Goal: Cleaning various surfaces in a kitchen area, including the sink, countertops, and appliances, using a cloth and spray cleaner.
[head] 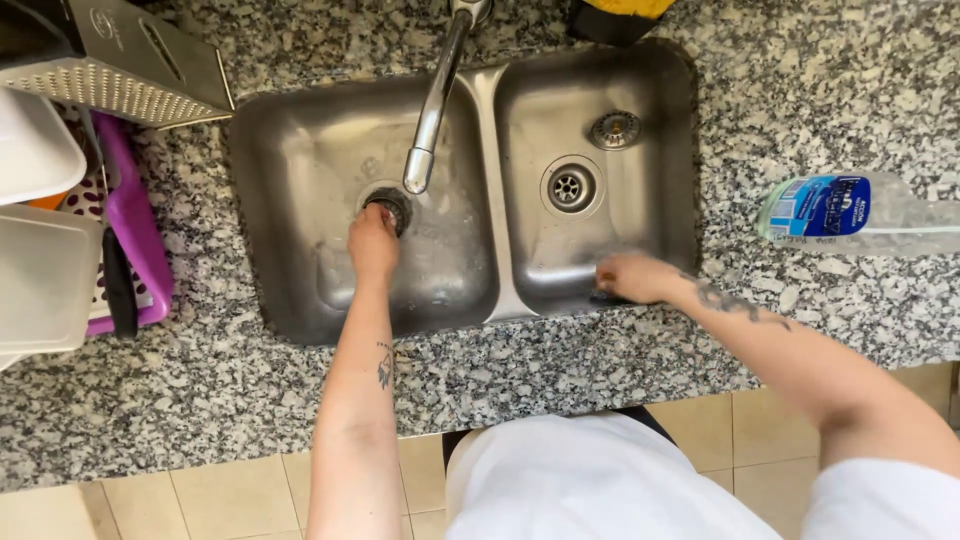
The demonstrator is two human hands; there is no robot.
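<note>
Both arms stretch forward, bare and tattooed on the forearms. Left hand reaches farther out, fingers curled down, knuckles up. Right hand sits nearer, off to the right, bent inward at the wrist, fingers closed.

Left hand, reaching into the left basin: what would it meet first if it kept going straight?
The round metal drain strainer; the left hand already reaches its edge, though contact is unclear.

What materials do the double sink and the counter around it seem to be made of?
The double sink looks like brushed stainless steel: grey, with a dull, soft sheen. The counter looks like polished granite, speckled grey, black and white, though it may be an imitation.
</note>
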